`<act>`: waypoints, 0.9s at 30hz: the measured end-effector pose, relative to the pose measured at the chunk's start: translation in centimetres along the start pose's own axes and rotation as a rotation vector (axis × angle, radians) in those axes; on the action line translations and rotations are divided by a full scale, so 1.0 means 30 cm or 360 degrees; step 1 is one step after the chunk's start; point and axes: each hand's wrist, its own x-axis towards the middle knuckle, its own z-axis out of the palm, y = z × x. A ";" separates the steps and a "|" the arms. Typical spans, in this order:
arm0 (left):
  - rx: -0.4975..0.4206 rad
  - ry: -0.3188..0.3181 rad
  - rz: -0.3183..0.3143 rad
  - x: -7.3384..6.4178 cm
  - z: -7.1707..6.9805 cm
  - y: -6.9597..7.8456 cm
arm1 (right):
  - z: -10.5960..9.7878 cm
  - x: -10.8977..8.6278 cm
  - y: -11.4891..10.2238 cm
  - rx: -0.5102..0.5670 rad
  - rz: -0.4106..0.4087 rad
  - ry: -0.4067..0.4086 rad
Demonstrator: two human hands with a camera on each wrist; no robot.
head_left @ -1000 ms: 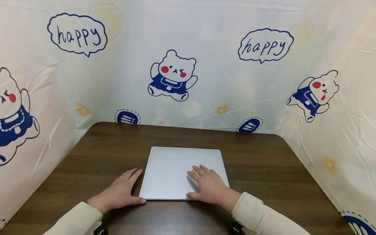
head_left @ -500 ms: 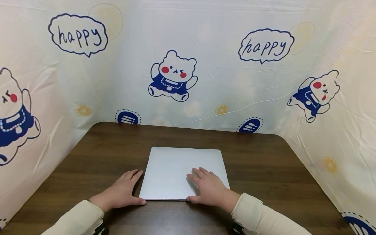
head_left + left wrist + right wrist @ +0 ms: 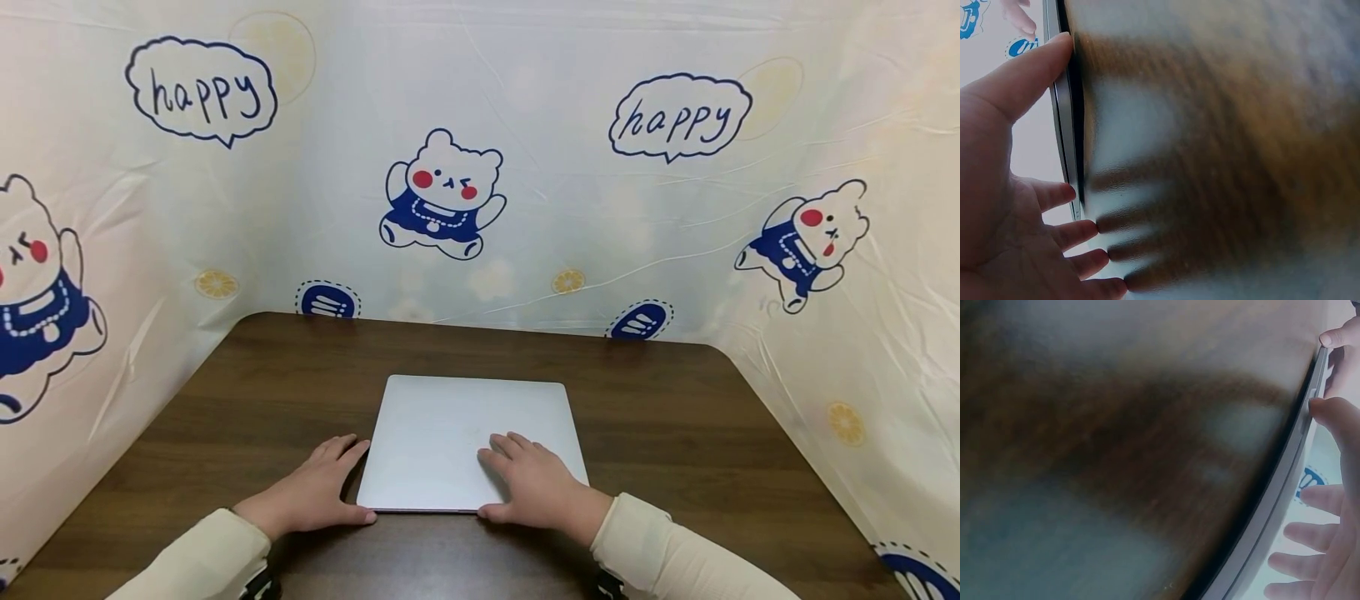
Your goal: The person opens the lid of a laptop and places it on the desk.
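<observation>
A closed silver laptop (image 3: 435,437) lies flat on the brown wooden table (image 3: 675,442). My left hand (image 3: 315,493) is at its left front corner, the thumb on the front edge and the relaxed fingers spread along the left side. In the left wrist view, that thumb touches the laptop's thin edge (image 3: 1067,134) and the fingertips meet the table. Over the right part of the lid is my right hand (image 3: 540,487), fingers spread. Its thumb sits at the front edge, as the right wrist view shows against the laptop's rim (image 3: 1272,500).
Pale curtains (image 3: 555,208) printed with cartoon bears and the word "happy" hang behind the table and on both sides. Cream sleeves (image 3: 637,533) cover both forearms, with a dark strap at each wrist.
My left hand has shifted slightly right, closer to the laptop's side. My right thumb has moved down from the lid to the front edge. The laptop stays closed in its place.
</observation>
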 end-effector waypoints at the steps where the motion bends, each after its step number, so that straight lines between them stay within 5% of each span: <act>1: -0.0001 -0.0003 0.0007 0.000 -0.001 0.001 | 0.001 -0.001 0.000 0.0003 -0.0002 0.0000; 27: -0.0032 -0.0054 -0.0023 -0.001 -0.004 0.008 | 0.008 0.001 -0.014 -0.0138 -0.0070 0.0003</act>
